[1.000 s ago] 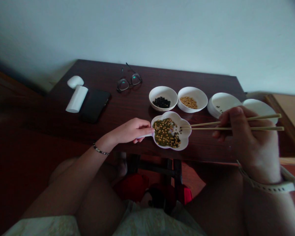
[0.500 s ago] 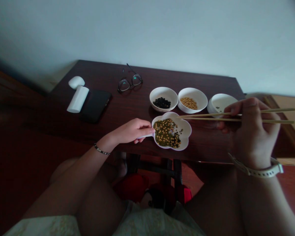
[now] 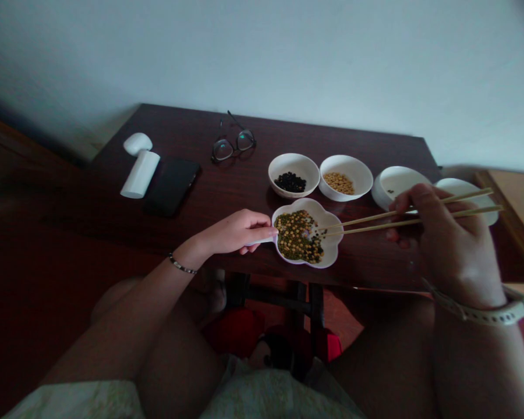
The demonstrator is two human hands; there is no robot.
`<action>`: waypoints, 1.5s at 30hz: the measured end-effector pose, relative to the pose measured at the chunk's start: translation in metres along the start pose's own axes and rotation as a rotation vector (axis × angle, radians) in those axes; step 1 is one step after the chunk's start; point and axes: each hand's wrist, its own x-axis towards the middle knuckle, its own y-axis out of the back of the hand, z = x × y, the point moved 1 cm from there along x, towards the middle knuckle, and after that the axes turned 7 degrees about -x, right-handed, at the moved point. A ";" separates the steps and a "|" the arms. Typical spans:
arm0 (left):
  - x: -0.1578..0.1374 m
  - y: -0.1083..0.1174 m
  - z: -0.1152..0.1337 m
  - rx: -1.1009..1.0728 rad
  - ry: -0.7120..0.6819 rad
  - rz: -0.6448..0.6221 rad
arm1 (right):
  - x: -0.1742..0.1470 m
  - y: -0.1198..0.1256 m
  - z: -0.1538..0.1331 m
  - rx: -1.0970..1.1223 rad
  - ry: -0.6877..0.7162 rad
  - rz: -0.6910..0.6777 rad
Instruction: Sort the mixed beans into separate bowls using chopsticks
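Note:
My left hand [image 3: 244, 233] grips the short handle of a white flower-shaped dish [image 3: 334, 244] at the table's front edge. Mixed beans [image 3: 294, 230], green, yellow and black, cover mostly its left and lower part. Held in my right hand [image 3: 454, 244] is a pair of wooden chopsticks [image 3: 369, 222]; their tips are inside the dish, close to a few dark beans on its right side. Whether the tips pinch a bean I cannot tell. Behind the dish stand a white bowl of black beans [image 3: 290, 182] and a white bowl of yellow beans [image 3: 338, 183].
A third white bowl [image 3: 390, 180] with a few small beans stands farther right, beside another white bowl [image 3: 458, 186] partly behind my right hand. Eyeglasses [image 3: 233, 148], a black phone [image 3: 170, 185] and a white cylindrical object [image 3: 140, 174] lie to the left on the dark table [image 3: 179, 128].
The chopstick tips have moved down from the dish's far rim to the beans inside, and they are spread wider. My right hand has shifted slightly right and lower. My left hand keeps its grip.

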 end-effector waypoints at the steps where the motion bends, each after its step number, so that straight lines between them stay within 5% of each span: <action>1: 0.000 0.000 0.000 -0.001 -0.001 0.000 | 0.000 0.000 0.001 0.003 0.006 -0.004; 45: 0.001 -0.001 0.001 0.005 -0.016 -0.001 | 0.004 -0.002 0.008 0.000 0.027 -0.071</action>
